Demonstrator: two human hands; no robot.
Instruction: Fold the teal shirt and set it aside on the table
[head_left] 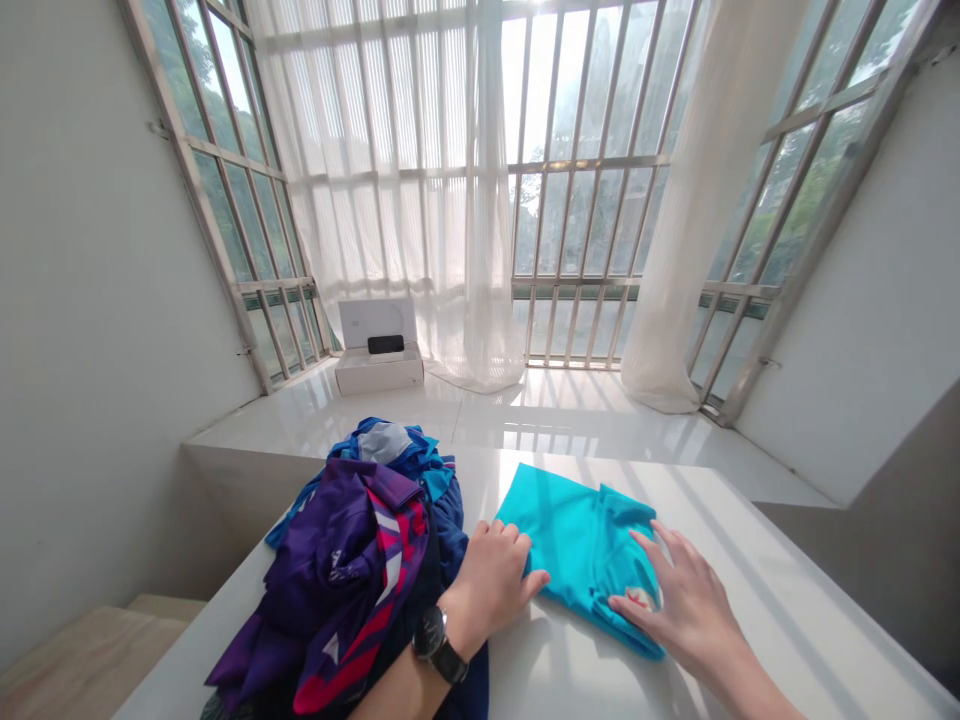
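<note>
A turquoise garment [559,530] lies folded into a rough rectangle on the white tabletop, with rumpled cloth and a small red-and-white mark toward its right end. At its left edge, my left hand [495,575] has its fingers curled over the cloth and its thumb stuck out; the fingertips are partly hidden. My right hand [686,590] rests at the right edge, thumb and fingers spread apart, touching the fabric. Left of my left forearm is a loose heap of clothes, with a purple garment [330,540] striped in red and white on top and blue garments [442,470] beneath.
Behind the table [780,600] runs a glossy white sill [480,420]. On it stands an open white box [380,372] with a black phone-like object [385,344]. Sheer curtains [465,250] hang before barred windows. White walls close in both sides.
</note>
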